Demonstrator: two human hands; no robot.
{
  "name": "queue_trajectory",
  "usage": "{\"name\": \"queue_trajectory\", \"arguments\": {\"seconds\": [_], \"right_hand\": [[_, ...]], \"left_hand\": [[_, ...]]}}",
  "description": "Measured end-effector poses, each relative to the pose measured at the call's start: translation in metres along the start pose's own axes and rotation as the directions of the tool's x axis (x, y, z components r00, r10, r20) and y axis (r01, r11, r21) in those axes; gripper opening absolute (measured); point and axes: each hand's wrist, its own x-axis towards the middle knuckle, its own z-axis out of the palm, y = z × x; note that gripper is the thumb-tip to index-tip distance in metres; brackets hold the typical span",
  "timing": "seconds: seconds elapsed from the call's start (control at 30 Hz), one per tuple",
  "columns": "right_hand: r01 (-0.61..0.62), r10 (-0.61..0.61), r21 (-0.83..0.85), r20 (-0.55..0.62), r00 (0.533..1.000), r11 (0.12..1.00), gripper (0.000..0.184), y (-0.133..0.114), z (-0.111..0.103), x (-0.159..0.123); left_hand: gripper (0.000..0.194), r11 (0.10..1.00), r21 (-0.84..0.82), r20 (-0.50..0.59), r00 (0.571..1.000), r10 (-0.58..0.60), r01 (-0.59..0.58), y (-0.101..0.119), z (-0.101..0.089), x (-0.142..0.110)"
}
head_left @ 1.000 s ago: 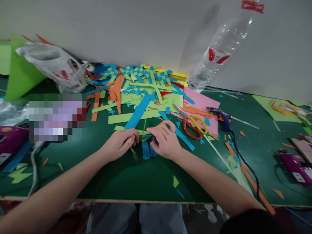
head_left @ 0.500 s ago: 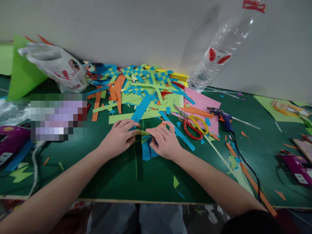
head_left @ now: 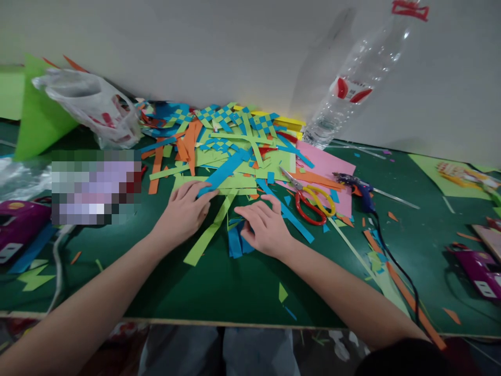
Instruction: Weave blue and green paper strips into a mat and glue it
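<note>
My right hand (head_left: 266,224) is curled over a small bunch of blue paper strips (head_left: 235,243), its thumb against them and its little finger raised. The underside of its grip is hidden. To the left, my left hand (head_left: 187,209) hovers with bent fingers, its thumb and forefinger apart near the lower end of a wide blue paper strip (head_left: 225,173); I see nothing held there. Between the hands, a folded light-green paper strip (head_left: 213,227) slants across the green table (head_left: 219,297).
Behind lies a heap of woven blue-green paper pieces (head_left: 223,117). Scissors (head_left: 313,203) and a glue gun (head_left: 358,190) with a cord lie at right. A plastic bottle (head_left: 356,83) and a plastic bag (head_left: 94,107) stand by the wall. Purple devices (head_left: 23,224) flank the table.
My left hand has moved left, away from my right hand, letting go of the green strip. That strip now lies slanted with its flat face showing. My right hand has stayed in place.
</note>
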Motion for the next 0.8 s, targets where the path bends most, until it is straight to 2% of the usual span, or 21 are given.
{"name": "queue_trajectory", "arguments": {"seconds": [0.17,0.37,0.47,0.57,0.67,0.8], "right_hand": [[-0.007,0.008,0.008,-0.029,1.000,1.000,0.035,-0.001,-0.001,0.001],[0.009,-0.008,0.021,-0.049,0.999,1.000,0.035,0.000,-0.001,0.002],[-0.007,0.007,-0.006,0.005,1.000,1.000,0.034,0.000,-0.001,0.002],[-0.015,0.016,-0.020,0.040,0.999,1.000,0.035,-0.001,0.000,0.001],[-0.006,0.006,0.000,-0.001,1.000,1.000,0.034,0.000,0.000,0.001],[-0.004,0.004,-0.002,-0.004,1.000,1.000,0.032,0.000,0.000,0.001]], "left_hand": [[0.030,0.976,-0.213,-0.045,0.998,0.036,-0.045,0.007,-0.009,0.001],[0.024,0.924,-0.345,0.013,0.983,0.181,-0.165,0.010,-0.007,0.001],[0.024,0.897,-0.391,0.022,0.972,0.235,-0.208,0.015,-0.008,0.002],[0.025,0.885,-0.430,-0.003,0.981,0.195,-0.177,0.017,-0.012,0.003],[0.027,0.859,-0.492,-0.014,0.988,0.155,-0.142,0.016,-0.016,0.003],[0.030,0.796,-0.585,0.053,0.973,0.225,-0.153,0.016,-0.020,0.001]]}}
